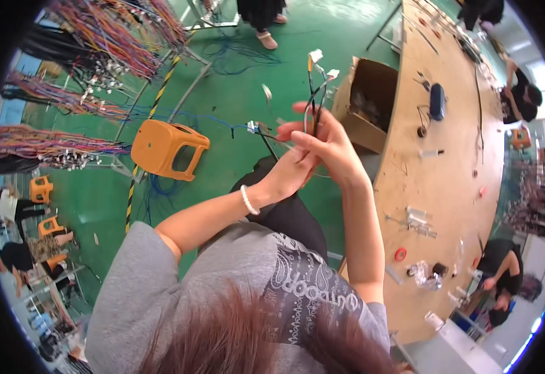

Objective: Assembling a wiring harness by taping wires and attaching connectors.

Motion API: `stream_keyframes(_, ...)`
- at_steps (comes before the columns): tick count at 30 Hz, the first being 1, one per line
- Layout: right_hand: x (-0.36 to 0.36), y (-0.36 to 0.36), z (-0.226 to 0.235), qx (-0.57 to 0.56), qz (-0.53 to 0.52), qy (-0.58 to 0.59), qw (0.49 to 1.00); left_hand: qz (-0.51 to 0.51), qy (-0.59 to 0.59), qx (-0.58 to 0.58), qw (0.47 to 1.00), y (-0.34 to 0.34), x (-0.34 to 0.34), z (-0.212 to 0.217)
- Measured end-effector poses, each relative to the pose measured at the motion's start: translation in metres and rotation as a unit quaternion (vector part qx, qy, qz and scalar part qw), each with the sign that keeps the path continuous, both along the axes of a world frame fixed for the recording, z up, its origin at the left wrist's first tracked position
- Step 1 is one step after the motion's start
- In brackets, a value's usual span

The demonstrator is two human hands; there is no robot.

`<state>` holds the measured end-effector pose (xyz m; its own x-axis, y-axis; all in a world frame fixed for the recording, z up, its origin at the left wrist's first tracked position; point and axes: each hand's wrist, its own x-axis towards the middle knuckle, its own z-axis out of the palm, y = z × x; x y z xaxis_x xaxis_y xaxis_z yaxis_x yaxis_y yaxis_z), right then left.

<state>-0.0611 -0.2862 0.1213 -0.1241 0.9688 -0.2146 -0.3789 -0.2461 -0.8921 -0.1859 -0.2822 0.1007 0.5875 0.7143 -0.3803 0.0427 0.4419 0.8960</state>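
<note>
In front of my body, both hands meet around a small bundle of cables (pixel 308 115) in black and grey. White connectors (pixel 315 56) top its upper ends, with a bit of yellow beside one. My right hand (pixel 334 146) grips the bundle between thumb and fingers. Just below and against it, my left hand (pixel 285 176) is closed, its fingertips partly hidden behind the right one; it seems to pinch the lower part of the same cables. Left of the hands, another white connector (pixel 252 126) ends a dark cable running toward my fingers.
A long wooden table (pixel 434 174) on the right carries tape rolls, a blue case (pixel 437 101) and small parts. An open cardboard box (pixel 367 100) stands against it. Left are an orange stool (pixel 163 149) and racks of hanging wire harnesses (pixel 54 140). Several people are around.
</note>
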Motion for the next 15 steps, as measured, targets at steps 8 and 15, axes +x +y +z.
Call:
stream_keyframes(8, 0.029, -0.009, -0.005, -0.001, 0.011, -0.393, 0.920, -0.033, -0.065, 0.058, 0.996, -0.011, 0.039, -0.040)
stream_keyframes(15, 0.038, -0.003, -0.027, -0.084, 0.028, -0.074, 0.993, -0.234, -0.033, 0.166, 0.957, -0.003, -0.031, -0.053)
